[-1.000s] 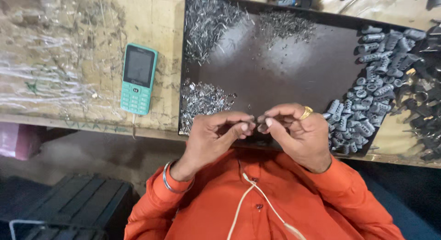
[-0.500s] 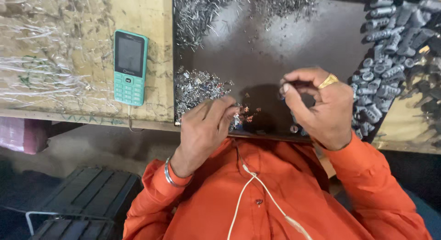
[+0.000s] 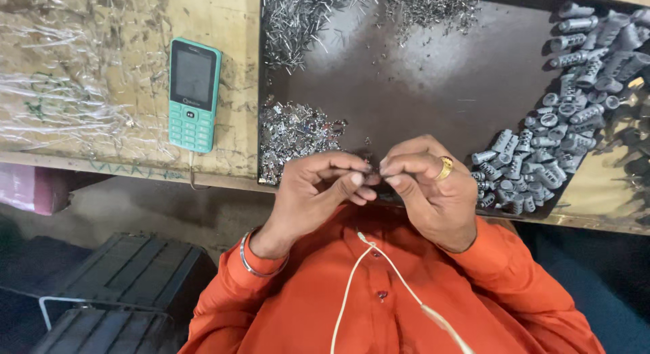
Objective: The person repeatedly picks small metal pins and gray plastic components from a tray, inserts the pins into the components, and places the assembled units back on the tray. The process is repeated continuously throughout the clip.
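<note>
While both hands meet at the near edge of the dark tray [image 3: 433, 96], left hand [image 3: 318, 191] and right hand [image 3: 430, 188] pinch one tiny part between fingertips, too small to identify. One phone [image 3: 193, 93], two pin heaps, one clip pile [image 3: 294, 134], many grey plugs [image 3: 562, 130]. Half a second ago the hands were apart.
</note>
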`<state>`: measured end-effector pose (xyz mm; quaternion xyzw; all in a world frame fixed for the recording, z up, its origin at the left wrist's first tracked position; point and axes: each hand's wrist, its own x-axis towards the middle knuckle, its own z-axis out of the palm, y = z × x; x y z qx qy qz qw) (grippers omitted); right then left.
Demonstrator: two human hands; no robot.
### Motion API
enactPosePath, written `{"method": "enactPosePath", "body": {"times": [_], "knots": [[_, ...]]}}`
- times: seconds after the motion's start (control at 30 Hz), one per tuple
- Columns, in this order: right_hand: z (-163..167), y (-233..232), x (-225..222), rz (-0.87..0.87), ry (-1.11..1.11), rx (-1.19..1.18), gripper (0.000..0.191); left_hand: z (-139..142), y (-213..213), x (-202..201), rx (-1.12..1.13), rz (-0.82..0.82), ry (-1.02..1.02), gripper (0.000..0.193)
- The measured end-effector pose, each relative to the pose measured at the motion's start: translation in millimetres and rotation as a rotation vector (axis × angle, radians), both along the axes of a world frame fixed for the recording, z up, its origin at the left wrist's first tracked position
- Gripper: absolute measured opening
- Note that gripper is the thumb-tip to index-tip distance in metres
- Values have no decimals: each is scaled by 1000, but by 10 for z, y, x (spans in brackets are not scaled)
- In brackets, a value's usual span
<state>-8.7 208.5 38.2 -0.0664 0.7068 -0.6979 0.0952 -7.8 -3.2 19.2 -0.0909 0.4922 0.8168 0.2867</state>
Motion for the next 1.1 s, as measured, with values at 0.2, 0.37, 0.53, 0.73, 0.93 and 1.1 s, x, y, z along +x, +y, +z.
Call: {"method": "enactPosePath", "body": {"times": [0.2, 0.37, 0.53, 0.73, 0.93, 1.1], "knots": [[2, 56, 22, 37, 60, 55, 10, 23, 72, 34, 13, -60, 83, 18], [-5, 55, 30, 12, 112, 82, 10, 13, 182, 76, 13, -30, 98, 18], [-7, 151, 9, 54, 98, 45, 12, -24, 227, 95, 128, 19, 148, 13], [75, -34, 20, 11, 376, 276, 17, -35, 226, 175, 59, 11, 113, 12], [21, 90, -116, 186, 162, 170, 15, -110, 139, 135, 62, 2, 136, 14], [-3, 160, -138, 212, 5, 33, 17, -87, 82, 90, 80, -30, 180, 16]]}}
